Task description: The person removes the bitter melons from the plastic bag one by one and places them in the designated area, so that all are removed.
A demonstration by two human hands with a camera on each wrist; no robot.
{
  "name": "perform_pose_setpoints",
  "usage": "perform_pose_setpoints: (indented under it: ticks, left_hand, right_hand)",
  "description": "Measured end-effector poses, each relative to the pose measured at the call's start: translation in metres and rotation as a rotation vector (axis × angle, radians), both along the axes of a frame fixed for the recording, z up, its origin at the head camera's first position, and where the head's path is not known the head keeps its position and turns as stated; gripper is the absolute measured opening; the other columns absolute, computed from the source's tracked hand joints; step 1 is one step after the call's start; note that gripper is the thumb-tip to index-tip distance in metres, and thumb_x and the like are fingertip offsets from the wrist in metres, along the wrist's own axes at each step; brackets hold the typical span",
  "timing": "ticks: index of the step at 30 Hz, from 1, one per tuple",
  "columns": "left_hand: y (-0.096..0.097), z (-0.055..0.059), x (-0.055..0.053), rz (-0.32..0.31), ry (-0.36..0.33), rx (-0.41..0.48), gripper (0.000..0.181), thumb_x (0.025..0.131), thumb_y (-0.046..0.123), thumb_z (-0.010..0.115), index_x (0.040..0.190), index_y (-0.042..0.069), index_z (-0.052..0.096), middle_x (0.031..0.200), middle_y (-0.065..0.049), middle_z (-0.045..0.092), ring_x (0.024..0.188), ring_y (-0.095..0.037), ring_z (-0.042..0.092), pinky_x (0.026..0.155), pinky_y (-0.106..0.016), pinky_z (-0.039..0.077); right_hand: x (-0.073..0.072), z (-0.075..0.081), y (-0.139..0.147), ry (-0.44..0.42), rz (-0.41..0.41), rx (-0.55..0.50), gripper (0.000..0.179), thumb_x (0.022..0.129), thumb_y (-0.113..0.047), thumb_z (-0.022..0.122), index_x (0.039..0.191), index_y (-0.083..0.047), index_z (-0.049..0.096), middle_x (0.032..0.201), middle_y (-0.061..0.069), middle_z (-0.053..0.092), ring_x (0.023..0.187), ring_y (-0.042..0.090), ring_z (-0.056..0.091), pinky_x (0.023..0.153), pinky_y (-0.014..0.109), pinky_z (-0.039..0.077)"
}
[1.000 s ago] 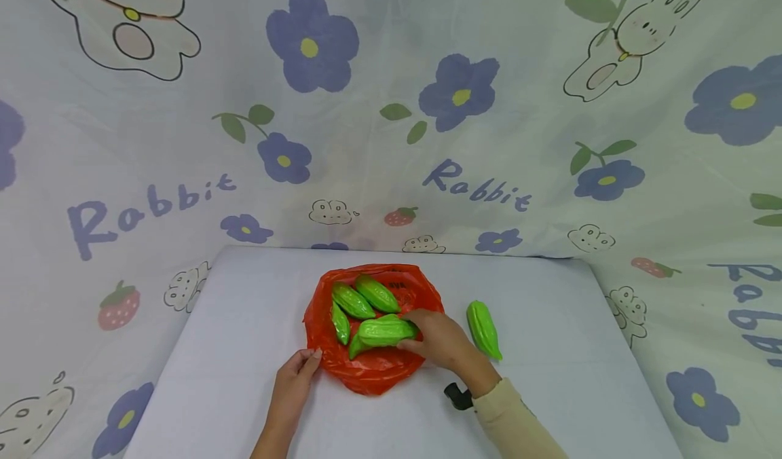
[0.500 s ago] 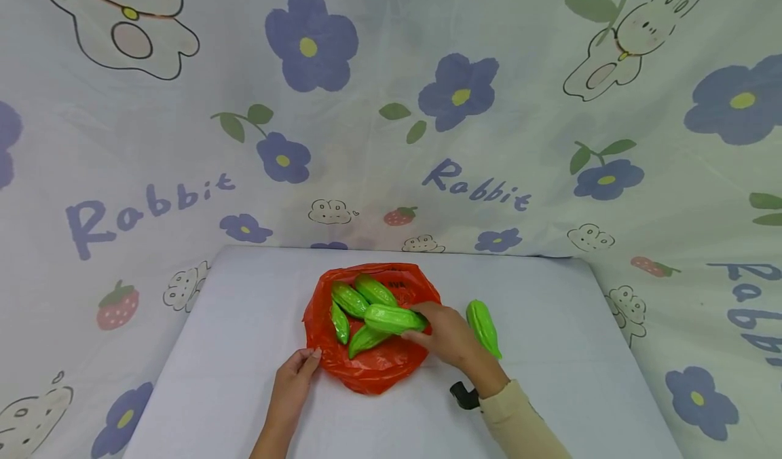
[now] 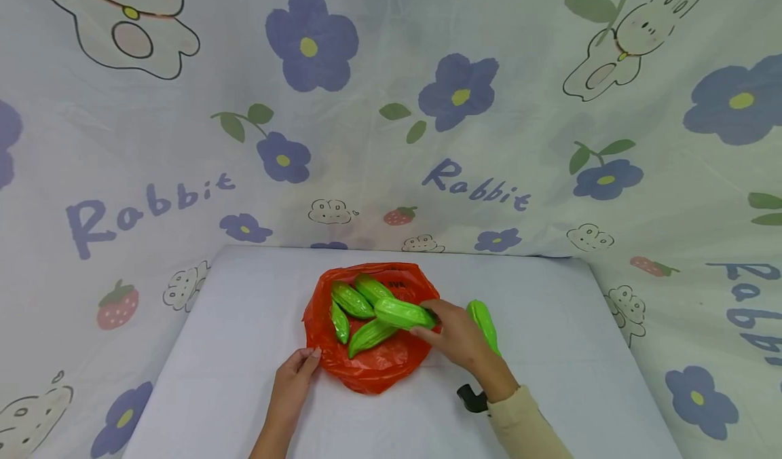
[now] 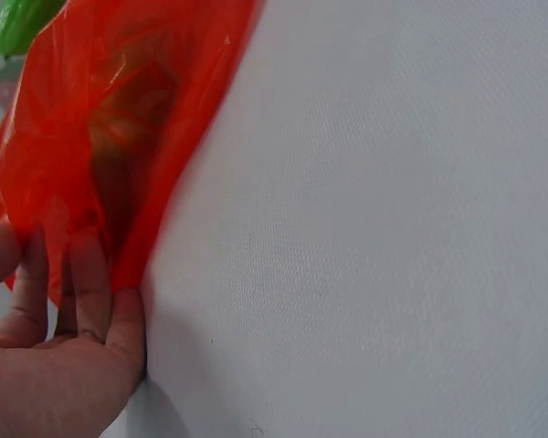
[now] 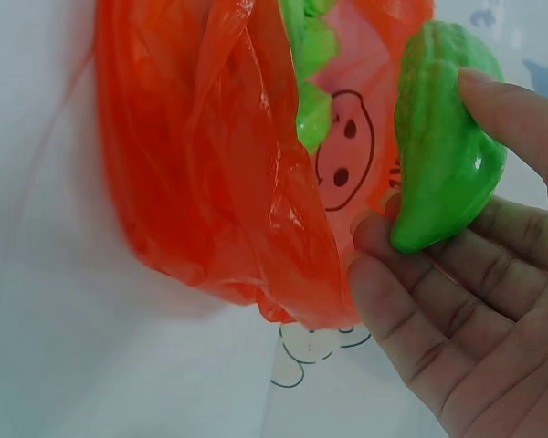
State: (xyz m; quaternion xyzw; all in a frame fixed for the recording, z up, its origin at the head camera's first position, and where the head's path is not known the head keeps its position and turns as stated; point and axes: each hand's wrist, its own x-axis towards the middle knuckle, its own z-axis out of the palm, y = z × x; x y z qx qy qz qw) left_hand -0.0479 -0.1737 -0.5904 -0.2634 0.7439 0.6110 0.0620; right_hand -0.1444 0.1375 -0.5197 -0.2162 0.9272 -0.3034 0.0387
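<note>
A red plastic bag (image 3: 366, 377) lies spread wide at its mouth on the table, with several green bitter melons (image 3: 370, 337) inside. My left hand (image 3: 293, 381) pinches the bag's near left rim; in the left wrist view its fingers (image 4: 91, 283) are against the red film. Over the bag's right side, my right hand (image 3: 458, 337) grips one ridged bitter melon (image 3: 400, 313) by its right end, thumb on one side and fingers on the other. The right wrist view shows this bitter melon (image 5: 443, 137) raised beside the bag's edge. Another bitter melon (image 3: 482, 320) lies on the table, partly behind the right hand.
A white cloth covers the table (image 3: 568, 391). Behind it hangs a curtain (image 3: 366, 174) printed with flowers and rabbits. A black curved object (image 3: 472, 399) shows at the right wrist.
My right hand has lifted the bitter melon off the others and shifted it right, uncovering the one beneath. The left hand keeps its place on the bag's rim.
</note>
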Motion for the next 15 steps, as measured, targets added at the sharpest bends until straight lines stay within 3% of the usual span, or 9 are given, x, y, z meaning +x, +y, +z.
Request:
perform_pose_setpoints:
  ticks: [6,10,15]
  left_hand:
    - [0.0,-0.001,0.001,0.005,0.009,0.005,0.042,0.107,0.041,0.059,0.118,0.001,0.065,0.119,-0.01,0.067,0.112,-0.024,0.058,0.087,-0.02,0.051]
    - [0.0,0.0,0.001,0.008,0.013,0.003,0.041,0.107,0.04,0.059,0.118,0.001,0.065,0.118,-0.01,0.067,0.112,-0.025,0.057,0.088,-0.021,0.052]
    - [0.0,0.001,0.0,0.007,0.018,-0.003,0.042,0.108,0.041,0.059,0.118,0.001,0.066,0.118,-0.01,0.067,0.111,-0.025,0.057,0.089,-0.023,0.052]
  right_hand:
    - [0.002,-0.001,0.007,0.005,-0.009,-0.05,0.047,0.09,-0.032,0.085,0.128,-0.011,0.067,0.109,-0.004,0.068,0.093,0.017,0.063,0.081,0.036,0.059]
    - [0.005,0.001,0.012,-0.006,-0.03,-0.086,0.046,0.09,-0.029,0.086,0.128,-0.01,0.067,0.113,-0.002,0.07,0.095,0.016,0.065,0.084,0.043,0.06]
    - [0.008,0.001,0.018,-0.018,-0.063,-0.104,0.047,0.089,-0.026,0.087,0.128,-0.01,0.067,0.114,-0.001,0.07,0.097,0.017,0.066,0.085,0.043,0.06]
